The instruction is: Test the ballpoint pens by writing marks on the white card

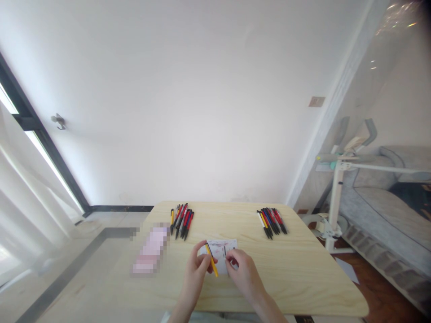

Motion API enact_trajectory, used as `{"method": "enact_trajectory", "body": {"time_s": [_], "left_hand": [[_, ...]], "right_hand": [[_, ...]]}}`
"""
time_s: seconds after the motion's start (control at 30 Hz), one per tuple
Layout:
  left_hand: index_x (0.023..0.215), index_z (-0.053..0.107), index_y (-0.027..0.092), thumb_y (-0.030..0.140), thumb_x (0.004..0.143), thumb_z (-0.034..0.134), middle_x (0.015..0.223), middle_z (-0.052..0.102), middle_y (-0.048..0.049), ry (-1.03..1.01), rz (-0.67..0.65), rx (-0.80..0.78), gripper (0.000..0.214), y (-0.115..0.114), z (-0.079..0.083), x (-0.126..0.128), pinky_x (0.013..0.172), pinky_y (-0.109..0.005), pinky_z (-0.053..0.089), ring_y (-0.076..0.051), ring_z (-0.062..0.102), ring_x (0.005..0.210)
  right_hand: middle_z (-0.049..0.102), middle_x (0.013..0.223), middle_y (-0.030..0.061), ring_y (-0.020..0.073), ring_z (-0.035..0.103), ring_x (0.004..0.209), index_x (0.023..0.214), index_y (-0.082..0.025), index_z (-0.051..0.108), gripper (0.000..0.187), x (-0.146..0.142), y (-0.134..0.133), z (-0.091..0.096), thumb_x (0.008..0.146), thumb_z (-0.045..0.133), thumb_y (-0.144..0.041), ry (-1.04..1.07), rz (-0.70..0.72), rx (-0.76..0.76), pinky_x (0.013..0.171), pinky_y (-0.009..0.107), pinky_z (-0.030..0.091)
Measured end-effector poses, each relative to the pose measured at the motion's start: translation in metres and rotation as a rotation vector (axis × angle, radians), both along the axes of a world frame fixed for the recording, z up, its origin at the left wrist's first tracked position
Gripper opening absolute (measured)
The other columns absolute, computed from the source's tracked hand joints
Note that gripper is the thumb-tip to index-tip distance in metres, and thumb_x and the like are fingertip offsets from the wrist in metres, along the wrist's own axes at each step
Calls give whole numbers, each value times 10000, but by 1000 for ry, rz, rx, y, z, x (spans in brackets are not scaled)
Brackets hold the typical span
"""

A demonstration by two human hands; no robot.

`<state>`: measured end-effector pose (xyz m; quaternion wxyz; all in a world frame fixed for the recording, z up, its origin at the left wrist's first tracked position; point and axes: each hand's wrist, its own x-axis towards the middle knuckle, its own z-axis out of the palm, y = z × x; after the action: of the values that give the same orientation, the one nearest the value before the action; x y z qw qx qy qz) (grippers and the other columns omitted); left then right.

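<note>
My left hand (197,265) holds a yellow pen (212,261) between thumb and fingers, tilted, with its dark end up and its yellow end down to the right. My right hand (243,265) is closed in a pinch on a thin dark-ended rod (225,252) that looks like a pen refill; the fingers cover its middle. Both hands are over a white sheet of paper (232,243) with dark marks, which lies on the wooden table. The hands are close together but apart.
On the light wooden table (286,278), one row of several pens (183,220) lies at the back left and another group of pens (272,222) at the back right. A pixelated pink patch (151,249) covers the left edge. Exercise equipment (335,202) stands right, beside a grey sofa (380,193).
</note>
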<state>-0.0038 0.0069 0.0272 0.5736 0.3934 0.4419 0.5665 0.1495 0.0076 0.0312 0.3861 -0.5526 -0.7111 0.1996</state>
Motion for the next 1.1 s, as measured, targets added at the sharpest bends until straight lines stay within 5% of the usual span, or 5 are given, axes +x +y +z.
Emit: {"method": "enact_trajectory", "body": {"time_s": [0.3,0.57,1.1], "left_hand": [[1018,505,220,249,627,684,723,674,-25,-473,27,-199,431,0,-8,5,593,-228,457,-140,625,661],[897,554,166,66,730,575,803,647,-32,-806,11,-300,196,7,-20,0,579,-201,494,-96,627,647],[950,565,121,16,782,472,853,658,-55,-931,46,-361,219,8,-17,-8,641,-188,521,-96,644,723]], "right_hand": [[633,697,27,156,564,664,716,-186,634,163,1,-1,3,705,492,-108,16,49,-2,626,235,418],[632,709,26,155,566,679,725,-188,640,165,0,-1,3,712,497,-105,44,67,4,638,239,425],[636,725,30,152,576,678,741,-189,632,139,-5,-6,14,717,514,-119,90,88,16,628,232,447]]}}
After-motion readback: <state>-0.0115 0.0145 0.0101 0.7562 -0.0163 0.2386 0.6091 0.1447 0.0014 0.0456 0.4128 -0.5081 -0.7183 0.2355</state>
